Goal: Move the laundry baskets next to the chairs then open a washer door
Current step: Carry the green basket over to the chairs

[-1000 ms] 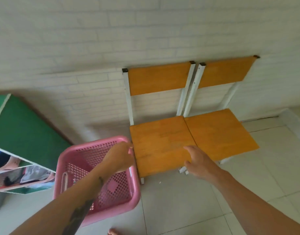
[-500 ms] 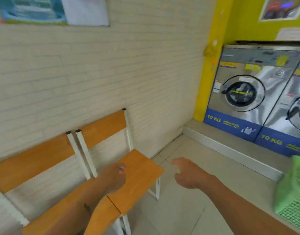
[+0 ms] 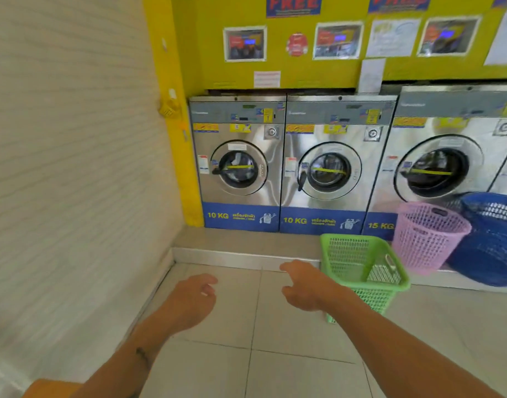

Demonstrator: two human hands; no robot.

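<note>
A green rectangular laundry basket (image 3: pixel 361 271) stands on the tiled floor, against the raised step in front of the washers. A pink round basket (image 3: pixel 427 239) and a blue round basket (image 3: pixel 490 242) sit on that step at the right. Three steel front-load washers face me: the left 10 KG washer (image 3: pixel 238 165), the middle 10 KG washer (image 3: pixel 327 168) and the 15 KG washer (image 3: pixel 441 168), all with doors closed. My left hand (image 3: pixel 192 300) and my right hand (image 3: pixel 304 285) hang empty over the floor, fingers apart. My right hand is just left of the green basket.
A white brick wall (image 3: pixel 74 168) runs along the left. A low step (image 3: pixel 241 255) carries the washers. A corner of an orange chair seat (image 3: pixel 51 389) shows at the bottom left. Posters cover the yellow wall (image 3: pixel 289 70) above the machines.
My view has swung right from the chairs and the pink basket beside them to the washers. My left hand has let go of that basket, and both hands now reach forward empty.
</note>
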